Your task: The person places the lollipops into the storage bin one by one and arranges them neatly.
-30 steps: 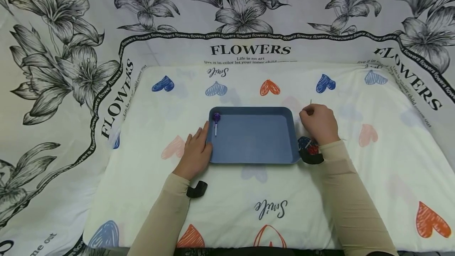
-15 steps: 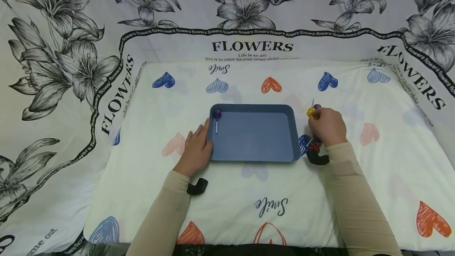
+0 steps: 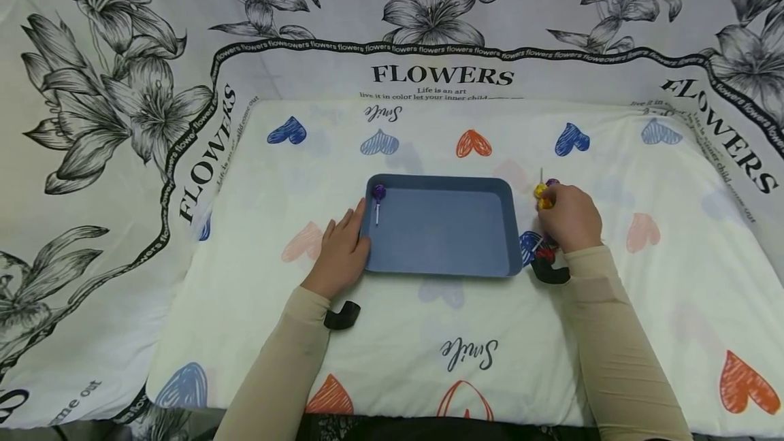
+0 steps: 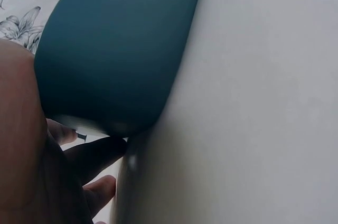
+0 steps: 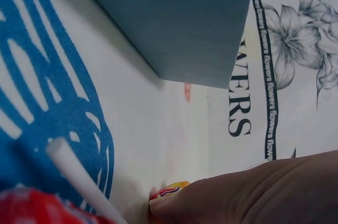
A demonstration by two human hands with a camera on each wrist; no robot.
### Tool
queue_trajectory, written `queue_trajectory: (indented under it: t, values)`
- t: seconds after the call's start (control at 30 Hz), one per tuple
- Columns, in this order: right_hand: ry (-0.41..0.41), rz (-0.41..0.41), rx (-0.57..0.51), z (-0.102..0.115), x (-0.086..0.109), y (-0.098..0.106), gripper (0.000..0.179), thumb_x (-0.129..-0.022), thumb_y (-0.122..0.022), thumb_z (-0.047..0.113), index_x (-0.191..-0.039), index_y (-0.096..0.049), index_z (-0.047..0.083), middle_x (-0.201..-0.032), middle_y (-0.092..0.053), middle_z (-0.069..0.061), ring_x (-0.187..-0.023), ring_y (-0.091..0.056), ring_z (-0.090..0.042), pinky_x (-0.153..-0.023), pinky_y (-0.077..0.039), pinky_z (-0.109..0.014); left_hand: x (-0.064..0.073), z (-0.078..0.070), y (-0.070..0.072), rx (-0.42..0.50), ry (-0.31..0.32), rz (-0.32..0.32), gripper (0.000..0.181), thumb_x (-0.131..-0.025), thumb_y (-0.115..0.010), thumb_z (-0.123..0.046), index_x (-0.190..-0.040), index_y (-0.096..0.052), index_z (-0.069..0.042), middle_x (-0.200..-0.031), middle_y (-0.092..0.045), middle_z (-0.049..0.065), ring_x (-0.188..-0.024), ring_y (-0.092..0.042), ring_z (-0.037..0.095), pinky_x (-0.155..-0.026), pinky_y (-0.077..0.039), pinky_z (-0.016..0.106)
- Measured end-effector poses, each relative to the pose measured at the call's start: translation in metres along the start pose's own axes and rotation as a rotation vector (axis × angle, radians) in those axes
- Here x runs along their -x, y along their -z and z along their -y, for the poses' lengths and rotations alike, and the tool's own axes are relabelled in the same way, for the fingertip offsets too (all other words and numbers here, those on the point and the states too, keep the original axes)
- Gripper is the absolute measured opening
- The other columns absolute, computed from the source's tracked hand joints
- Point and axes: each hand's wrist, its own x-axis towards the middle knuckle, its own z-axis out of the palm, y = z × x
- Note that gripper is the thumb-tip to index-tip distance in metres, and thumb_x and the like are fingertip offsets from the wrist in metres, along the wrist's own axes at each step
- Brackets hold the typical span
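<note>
Blue tray, purple lollipop in far-left corner

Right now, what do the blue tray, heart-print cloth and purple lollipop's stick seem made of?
Blue tray: probably molded plastic, matte; smooth, even color, rounded corners. Heart-print cloth: likely fabric, matte, with soft wrinkles. Stick: thin, white, perhaps plastic or paper; finish too small to tell.

There is one tray and at least four lollipops: one purple lollipop in the tray, a second purple lollipop and at least one yellow lollipop at the right grip, and at least one red lollipop below, their full number hidden. With the left grip the grips make two, with two sleeves and two black wrist pieces.
</note>
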Motion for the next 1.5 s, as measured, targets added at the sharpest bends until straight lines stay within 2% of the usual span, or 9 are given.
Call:
queue_trajectory:
  t: [0.3,0.43,0.6,0.67,0.83,1.0,1.17,1.5]
  values:
    - [-0.016,0.012,-0.093,0.000,0.005,0.005,0.042,-0.088,-0.066,0.021,-0.124,-0.062,-0.003,-0.119,-0.061,-0.027,-0.093,-0.058,-0.038,-0.073,-0.052,-0.048,0.000,-0.001,0.000,-0.005,0.002,0.004,0.065,-0.100,-0.037,-0.022,-0.159,-0.008,-0.025,-0.161,-0.023,-0.001,-0.149,-0.017,0.023,-0.120,0.001,0.049]
    - [-0.003,-0.009,-0.136,0.004,0.007,0.008,0.041,-0.089,-0.066,0.021,-0.123,-0.062,-0.002,-0.117,-0.063,-0.025,-0.085,-0.061,-0.035,-0.064,-0.053,-0.039,0.000,-0.001,0.001,0.004,0.003,-0.002,0.065,-0.100,-0.037,-0.022,-0.159,-0.009,-0.026,-0.161,-0.023,-0.002,-0.149,-0.018,0.022,-0.120,0.001,0.048]
    - [0.027,-0.027,-0.133,0.011,0.010,0.012,0.043,-0.089,-0.067,0.022,-0.126,-0.062,0.001,-0.115,-0.064,-0.024,-0.075,-0.064,-0.030,-0.055,-0.049,-0.030,0.000,0.000,0.002,0.008,0.005,-0.003,0.064,-0.100,-0.037,-0.022,-0.159,-0.009,-0.026,-0.161,-0.022,-0.003,-0.149,-0.018,0.022,-0.120,0.001,0.047]
    - [0.047,-0.033,-0.129,0.015,0.010,0.013,0.042,-0.089,-0.067,0.022,-0.125,-0.063,0.002,-0.113,-0.064,-0.024,-0.071,-0.064,-0.029,-0.055,-0.048,-0.031,0.000,0.000,0.003,0.010,0.005,-0.005,0.064,-0.100,-0.037,-0.022,-0.159,-0.010,-0.025,-0.160,-0.022,-0.003,-0.149,-0.017,0.021,-0.120,0.001,0.047]
    - [0.080,-0.054,-0.124,0.027,0.011,0.016,0.039,-0.090,-0.066,0.024,-0.122,-0.066,0.002,-0.113,-0.065,-0.024,-0.073,-0.063,-0.030,-0.064,-0.050,-0.039,0.000,0.000,0.004,0.001,0.000,-0.012,0.065,-0.099,-0.037,-0.021,-0.159,-0.011,-0.024,-0.160,-0.024,-0.002,-0.149,-0.018,0.022,-0.120,0.000,0.047]
    - [0.107,-0.068,-0.124,0.038,0.012,0.015,0.039,-0.090,-0.066,0.028,-0.120,-0.067,0.002,-0.113,-0.066,-0.024,-0.080,-0.065,-0.033,-0.069,-0.053,-0.047,0.000,0.000,0.003,-0.004,0.000,-0.004,0.066,-0.099,-0.037,-0.021,-0.159,-0.010,-0.024,-0.159,-0.026,-0.001,-0.149,-0.018,0.022,-0.120,0.000,0.046]
    - [0.153,-0.076,-0.126,0.048,0.009,0.011,0.040,-0.090,-0.068,0.031,-0.115,-0.068,0.000,-0.105,-0.068,-0.022,-0.086,-0.063,-0.035,-0.067,-0.050,-0.047,-0.001,0.002,0.003,-0.005,-0.001,-0.004,0.067,-0.098,-0.037,-0.021,-0.159,-0.010,-0.023,-0.160,-0.026,0.000,-0.149,-0.018,0.022,-0.120,0.000,0.047]
    - [0.150,-0.043,-0.155,0.073,0.005,0.007,0.041,-0.088,-0.069,0.037,-0.108,-0.070,0.000,-0.099,-0.069,-0.020,-0.083,-0.063,-0.032,-0.066,-0.051,-0.044,-0.001,0.002,0.002,-0.014,0.013,0.006,0.067,-0.098,-0.037,-0.023,-0.159,-0.009,-0.026,-0.160,-0.024,-0.002,-0.149,-0.017,0.021,-0.120,0.001,0.047]
